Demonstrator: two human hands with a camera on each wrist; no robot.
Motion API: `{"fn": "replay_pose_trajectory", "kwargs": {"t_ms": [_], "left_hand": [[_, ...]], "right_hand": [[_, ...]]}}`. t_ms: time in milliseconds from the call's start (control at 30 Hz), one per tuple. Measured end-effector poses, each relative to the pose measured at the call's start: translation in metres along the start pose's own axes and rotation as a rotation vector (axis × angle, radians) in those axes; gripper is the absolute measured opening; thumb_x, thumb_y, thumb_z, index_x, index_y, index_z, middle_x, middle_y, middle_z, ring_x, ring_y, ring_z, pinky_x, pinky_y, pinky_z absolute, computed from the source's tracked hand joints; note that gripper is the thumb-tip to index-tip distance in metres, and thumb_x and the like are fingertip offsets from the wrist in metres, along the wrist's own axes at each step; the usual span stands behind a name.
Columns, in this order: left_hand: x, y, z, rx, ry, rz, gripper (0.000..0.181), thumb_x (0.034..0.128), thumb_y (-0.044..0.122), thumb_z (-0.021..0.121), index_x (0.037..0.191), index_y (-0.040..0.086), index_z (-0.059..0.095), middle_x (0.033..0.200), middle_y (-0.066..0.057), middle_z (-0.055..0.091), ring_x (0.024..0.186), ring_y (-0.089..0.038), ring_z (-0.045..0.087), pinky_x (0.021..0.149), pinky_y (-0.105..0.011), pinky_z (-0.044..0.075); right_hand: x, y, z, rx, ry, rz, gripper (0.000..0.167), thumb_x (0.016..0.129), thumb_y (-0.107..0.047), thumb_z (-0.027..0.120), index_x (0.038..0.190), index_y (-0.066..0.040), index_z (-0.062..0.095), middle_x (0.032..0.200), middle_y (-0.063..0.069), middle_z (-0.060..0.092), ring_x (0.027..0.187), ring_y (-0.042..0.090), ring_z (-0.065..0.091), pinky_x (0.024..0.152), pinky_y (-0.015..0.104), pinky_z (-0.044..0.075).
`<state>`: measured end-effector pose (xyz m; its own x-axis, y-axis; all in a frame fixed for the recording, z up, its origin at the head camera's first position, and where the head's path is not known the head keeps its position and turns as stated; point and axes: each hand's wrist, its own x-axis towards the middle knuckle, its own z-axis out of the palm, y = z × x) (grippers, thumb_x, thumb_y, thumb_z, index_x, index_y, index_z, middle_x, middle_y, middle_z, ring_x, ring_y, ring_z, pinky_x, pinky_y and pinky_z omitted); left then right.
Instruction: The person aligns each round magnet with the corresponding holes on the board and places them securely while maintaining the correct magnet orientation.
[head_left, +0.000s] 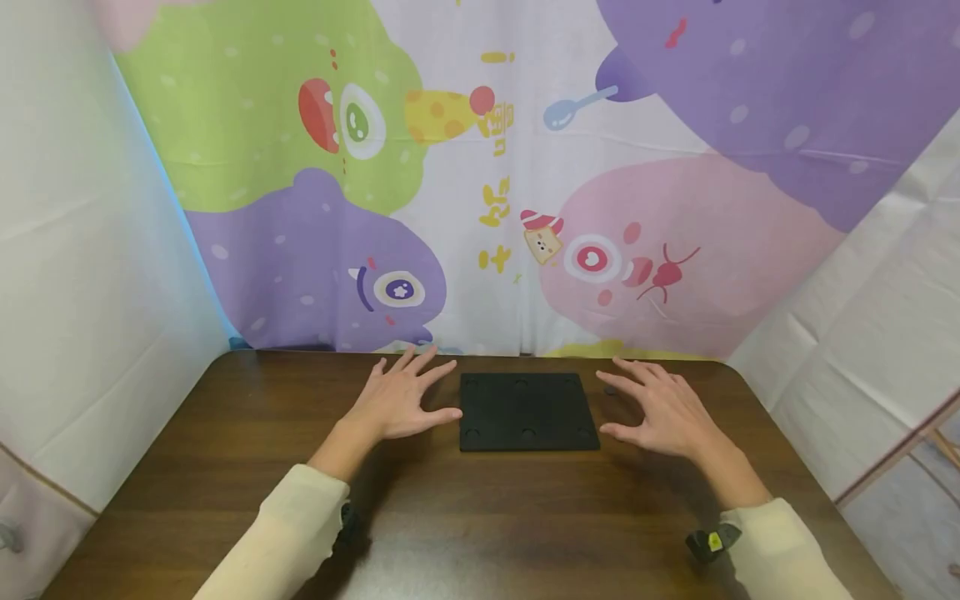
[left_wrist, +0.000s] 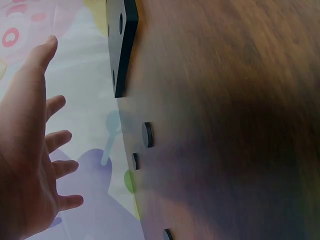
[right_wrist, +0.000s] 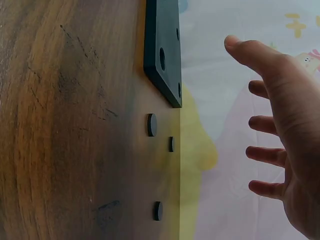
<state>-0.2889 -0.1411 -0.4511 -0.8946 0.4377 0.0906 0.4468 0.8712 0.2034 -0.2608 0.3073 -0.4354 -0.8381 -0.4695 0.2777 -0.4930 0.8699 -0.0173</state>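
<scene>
A flat black rectangular board (head_left: 528, 412) with several round recesses lies on the brown table. To its left, my left hand (head_left: 397, 400) is spread with its thumb tip beside the board's edge in the head view. My right hand (head_left: 663, 408) is held on the other side, fingers extended and palm turned inward. Both hands hold nothing, and the wrist views show them raised off the tabletop. Small black discs lie near each hand: one disc (left_wrist: 147, 134) beyond the board in the left wrist view, another disc (right_wrist: 152, 125) in the right wrist view.
The wood-grain table (head_left: 480, 525) ends at the back against a printed cartoon curtain (head_left: 517, 167). White fabric walls (head_left: 75, 208) close in both sides. More discs show in the wrist views, including a low disc (right_wrist: 158, 211).
</scene>
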Motion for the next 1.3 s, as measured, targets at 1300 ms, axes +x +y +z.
{"fn": "replay_pose_trajectory", "kwargs": {"t_ms": [1300], "left_hand": [[0.016, 0.016, 0.017, -0.070, -0.114, -0.003, 0.091, 0.1007, 0.081, 0.059, 0.175, 0.031, 0.043, 0.190, -0.010, 0.027, 0.175, -0.051, 0.025, 0.129, -0.088, 0.026]], "right_hand": [[-0.006, -0.006, 0.012, 0.034, -0.119, 0.036, 0.071, 0.090, -0.054, 0.089, 0.150, -0.020, 0.074, 0.154, 0.017, 0.072, 0.137, 0.045, 0.068, 0.104, 0.073, 0.057]]}}
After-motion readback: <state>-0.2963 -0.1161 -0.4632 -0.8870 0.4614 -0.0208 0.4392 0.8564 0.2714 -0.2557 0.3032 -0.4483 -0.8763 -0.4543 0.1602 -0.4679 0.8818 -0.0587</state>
